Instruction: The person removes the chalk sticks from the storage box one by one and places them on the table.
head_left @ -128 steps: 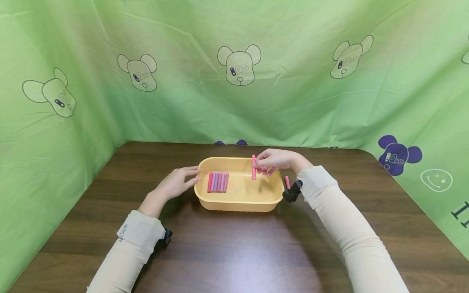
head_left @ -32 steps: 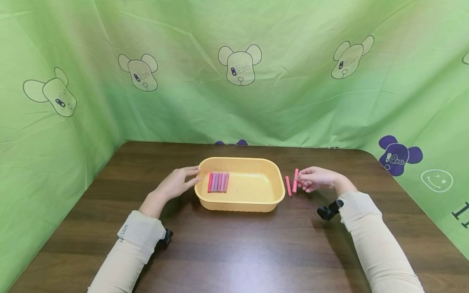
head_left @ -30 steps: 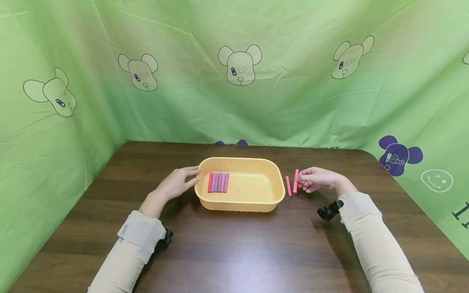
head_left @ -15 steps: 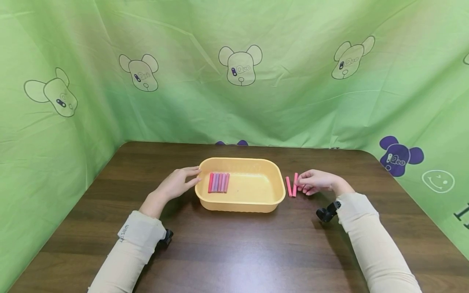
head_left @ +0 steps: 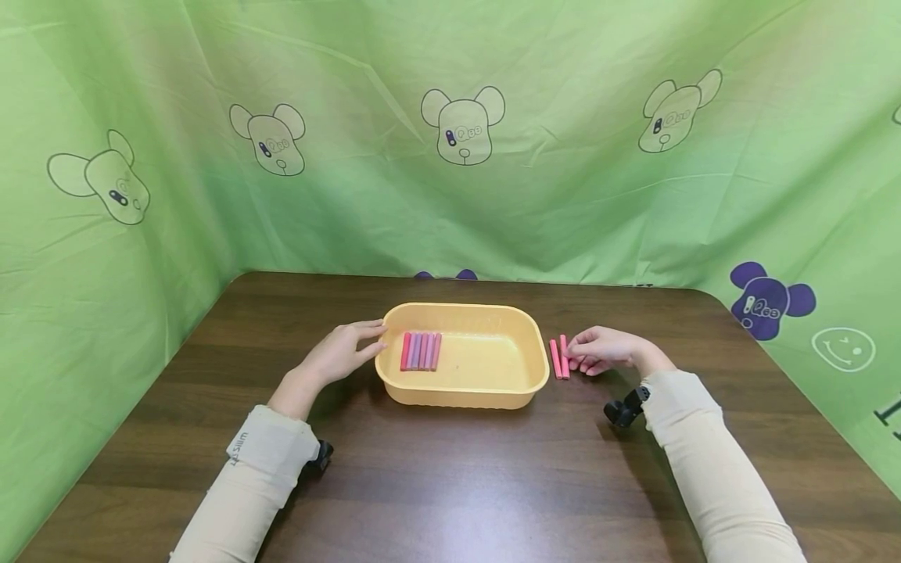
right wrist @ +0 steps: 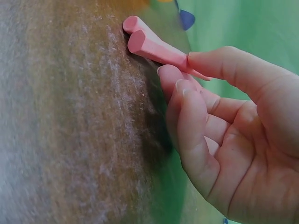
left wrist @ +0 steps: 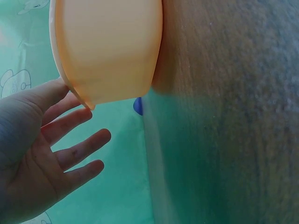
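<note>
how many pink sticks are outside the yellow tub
2: one stick lies on the table just right of the tub; the other stick is beside it, pinched by the right hand.

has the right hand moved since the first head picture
Yes, rightward: in the head view its fingers were over the yellow tub; now the right hand is right of the tub, pinching a pink stick.
</note>
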Demonstrator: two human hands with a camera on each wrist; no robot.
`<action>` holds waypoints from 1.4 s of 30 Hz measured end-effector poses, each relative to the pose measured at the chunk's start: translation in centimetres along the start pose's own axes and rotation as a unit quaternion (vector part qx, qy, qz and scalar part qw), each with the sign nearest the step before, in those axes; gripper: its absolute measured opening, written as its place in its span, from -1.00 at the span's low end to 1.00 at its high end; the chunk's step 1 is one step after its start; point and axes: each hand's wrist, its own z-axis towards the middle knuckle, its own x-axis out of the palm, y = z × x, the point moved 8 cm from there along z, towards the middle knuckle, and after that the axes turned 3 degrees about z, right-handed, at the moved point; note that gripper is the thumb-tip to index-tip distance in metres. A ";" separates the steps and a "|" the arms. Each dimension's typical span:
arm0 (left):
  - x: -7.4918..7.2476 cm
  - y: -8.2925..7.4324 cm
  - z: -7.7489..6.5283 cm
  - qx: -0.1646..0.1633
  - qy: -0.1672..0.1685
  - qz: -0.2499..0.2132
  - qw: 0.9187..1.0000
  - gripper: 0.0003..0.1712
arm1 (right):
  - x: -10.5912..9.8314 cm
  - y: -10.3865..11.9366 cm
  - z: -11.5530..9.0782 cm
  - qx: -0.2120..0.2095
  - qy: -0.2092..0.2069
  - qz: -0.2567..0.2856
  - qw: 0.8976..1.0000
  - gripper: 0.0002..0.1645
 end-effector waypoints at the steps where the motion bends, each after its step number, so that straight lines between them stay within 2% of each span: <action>1: 0.0 0.0 0.0 0.001 0.000 0.000 1.000 -0.50 | 0.0 0.0 0.0 0.003 -0.002 0.003 1.000 -0.82; 12: 0.0 -0.1 0.0 0.008 -0.004 0.002 1.000 -0.50 | -0.1 -0.5 0.1 0.015 -0.015 0.008 1.000 -0.84; 22: 0.0 -0.1 -0.1 0.009 -0.005 0.001 1.000 -0.51 | -0.4 0.4 -0.4 0.003 -0.022 -0.005 1.000 -0.71; 29: -0.1 -0.2 -0.1 0.014 -0.008 0.006 1.000 -0.52 | -0.4 2.9 -0.8 -0.040 -0.021 -0.013 0.999 -0.57; 36: -0.1 -0.2 0.0 0.012 -0.008 0.008 1.000 -0.52 | 0.2 6.3 -1.1 -0.064 -0.016 -0.009 0.998 -0.56; 42: -0.2 -0.2 -0.1 0.022 -0.015 -0.002 1.000 -0.52 | 1.1 8.8 -0.6 -0.079 0.001 -0.020 0.997 -0.54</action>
